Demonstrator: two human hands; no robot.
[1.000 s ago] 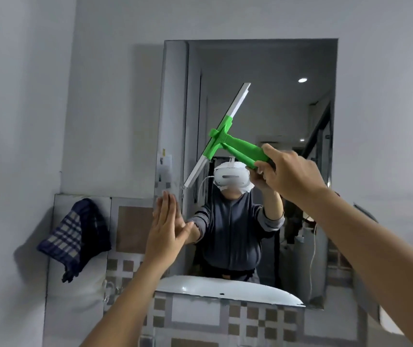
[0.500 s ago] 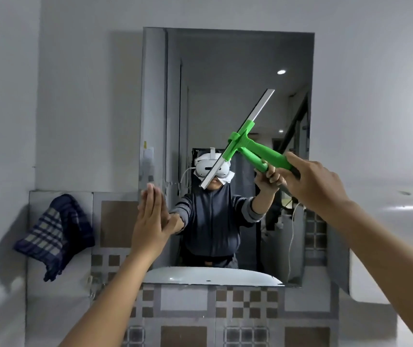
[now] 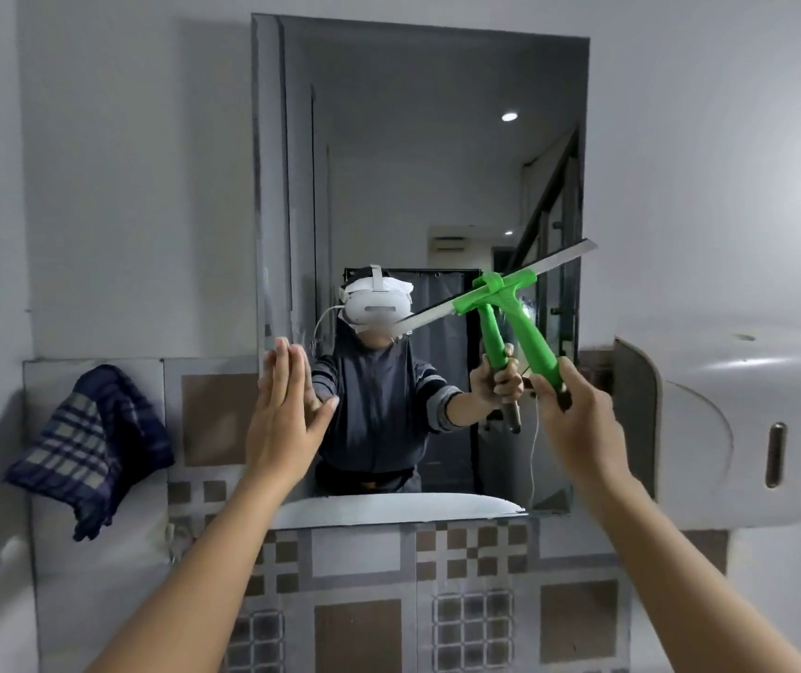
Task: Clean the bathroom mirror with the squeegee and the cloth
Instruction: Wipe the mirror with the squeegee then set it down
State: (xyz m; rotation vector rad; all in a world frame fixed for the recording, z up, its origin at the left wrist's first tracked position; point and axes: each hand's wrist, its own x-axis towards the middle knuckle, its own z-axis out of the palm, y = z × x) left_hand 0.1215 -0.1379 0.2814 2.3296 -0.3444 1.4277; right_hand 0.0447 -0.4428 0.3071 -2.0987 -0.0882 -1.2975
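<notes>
- Well to the left of the left hand (image 3: 287, 420), a dark blue checked cloth (image 3: 90, 449) hangs crumpled on the tiled wall band, and neither hand touches it
- The left forearm rises from below, and that hand lies flat against the mirror (image 3: 418, 162) just inside its lower left edge; the fingers are straight and close together, the thumb is spread to the right, and it holds nothing
- Above and to the right of this hand, the glass runs unobstructed to the top edge
- Up and to the left of the right hand (image 3: 578, 425) sits the squeegee (image 3: 532, 340), which has a bright green T-shaped handle and a pale, narrow blade
- The blade is tilted: its low end points towards the middle of the glass and its high end just passes the mirror's right edge; the green head meets its own reflection, so the blade appears to lie on the glass
- The right hand grips the lower end of the green handle with curled fingers, the forearm reaching in from the lower right
- Just right of that hand, a white rounded wall box (image 3: 728, 429) sits beside the mirror's right edge and limits the room there
</notes>
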